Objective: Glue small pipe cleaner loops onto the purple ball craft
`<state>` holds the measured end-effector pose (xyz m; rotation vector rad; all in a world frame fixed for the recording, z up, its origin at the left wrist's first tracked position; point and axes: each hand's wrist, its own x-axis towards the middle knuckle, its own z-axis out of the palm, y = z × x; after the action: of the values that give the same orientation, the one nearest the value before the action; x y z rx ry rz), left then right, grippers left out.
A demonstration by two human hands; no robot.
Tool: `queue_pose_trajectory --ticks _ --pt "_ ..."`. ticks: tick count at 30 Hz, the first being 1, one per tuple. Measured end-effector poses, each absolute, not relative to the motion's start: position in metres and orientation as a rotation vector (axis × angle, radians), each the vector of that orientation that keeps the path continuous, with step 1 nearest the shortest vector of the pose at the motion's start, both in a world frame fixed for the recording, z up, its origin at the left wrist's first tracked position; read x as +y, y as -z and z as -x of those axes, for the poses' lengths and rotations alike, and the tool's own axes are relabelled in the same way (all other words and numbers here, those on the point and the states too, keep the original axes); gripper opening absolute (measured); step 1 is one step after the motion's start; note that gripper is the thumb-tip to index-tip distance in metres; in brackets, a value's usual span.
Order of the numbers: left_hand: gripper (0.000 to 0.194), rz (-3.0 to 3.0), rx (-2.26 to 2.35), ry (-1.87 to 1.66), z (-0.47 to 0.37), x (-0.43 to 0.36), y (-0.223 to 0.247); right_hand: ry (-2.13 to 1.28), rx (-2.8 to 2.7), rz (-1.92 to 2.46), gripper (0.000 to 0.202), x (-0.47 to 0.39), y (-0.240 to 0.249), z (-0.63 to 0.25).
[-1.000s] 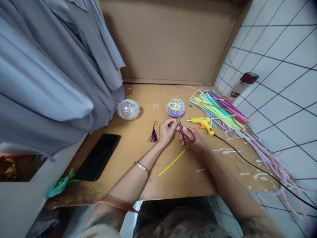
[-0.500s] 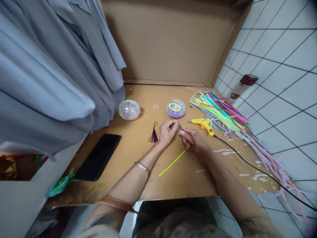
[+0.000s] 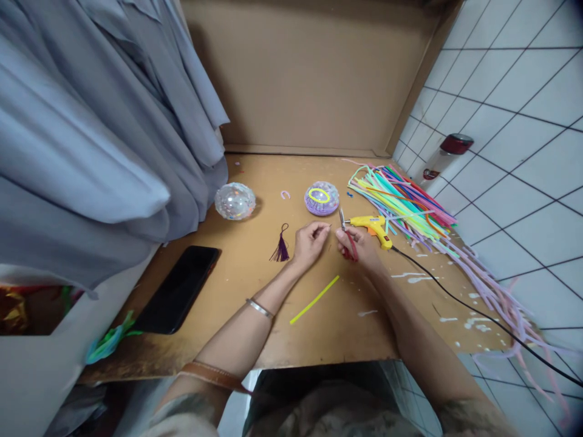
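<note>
Red-handled scissors (image 3: 349, 241) are gripped in my right hand (image 3: 361, 247), blades pointing up and away from me. To the left, my left hand (image 3: 311, 243) is closed in a pinch; a tiny dark tip shows at its fingertips, too small to name. A gap separates the two hands. Just beyond them sits a purple round ornament (image 3: 322, 198) with a yellow ring on top. A dark purple tassel (image 3: 281, 246) lies left of my left hand, and a yellow pipe cleaner (image 3: 314, 300) lies on the table nearer to me.
A yellow glue gun (image 3: 370, 227) lies right of the scissors, its black cord (image 3: 437, 288) running right. Many coloured pipe cleaners (image 3: 405, 203) spread at the right. A clear round bowl-like piece (image 3: 235, 201) and a phone (image 3: 178, 290) are at the left. A bottle (image 3: 446, 159) stands by the tiles.
The scissors have moved right, away from my left fingertips, and turned more upright. My left hand stays pinched in nearly the same place.
</note>
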<state>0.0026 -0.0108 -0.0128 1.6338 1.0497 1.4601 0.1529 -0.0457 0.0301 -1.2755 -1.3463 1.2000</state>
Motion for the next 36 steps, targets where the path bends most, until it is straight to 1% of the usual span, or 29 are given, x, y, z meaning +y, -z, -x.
queue_pose_trajectory --ticks 4,10,13,16,20,27,33,36 --pt "0.022 -1.541 1.064 -1.446 0.003 -0.008 0.010 -1.108 -1.387 1.281 0.052 -0.044 -0.033 -0.155" --pt "0.025 -1.644 1.112 -1.429 0.004 -0.011 0.006 -0.895 -1.600 1.369 0.049 -0.037 -0.024 -0.166" --pt "0.022 -1.703 1.184 -1.461 0.005 -0.011 0.005 -0.699 -1.720 1.513 0.045 -0.036 -0.021 -0.170" --pt "0.017 -1.747 1.289 -1.473 0.007 -0.009 0.007 -0.578 -1.814 1.580 0.043 -0.037 -0.022 -0.171" --pt "0.011 -1.721 1.377 -1.468 0.009 -0.004 0.011 -0.496 -1.884 1.642 0.038 -0.037 -0.024 -0.170" --pt "0.018 -1.657 1.333 -1.448 0.010 -0.002 0.012 -0.307 -1.968 1.784 0.029 -0.037 -0.023 -0.168" --pt "0.018 -1.576 1.358 -1.452 0.011 0.000 0.012 -0.238 -2.101 1.693 0.021 -0.037 -0.023 -0.170" --pt "0.018 -1.560 1.353 -1.445 0.011 0.000 0.012 -0.186 -2.135 1.668 0.022 -0.037 -0.026 -0.172"
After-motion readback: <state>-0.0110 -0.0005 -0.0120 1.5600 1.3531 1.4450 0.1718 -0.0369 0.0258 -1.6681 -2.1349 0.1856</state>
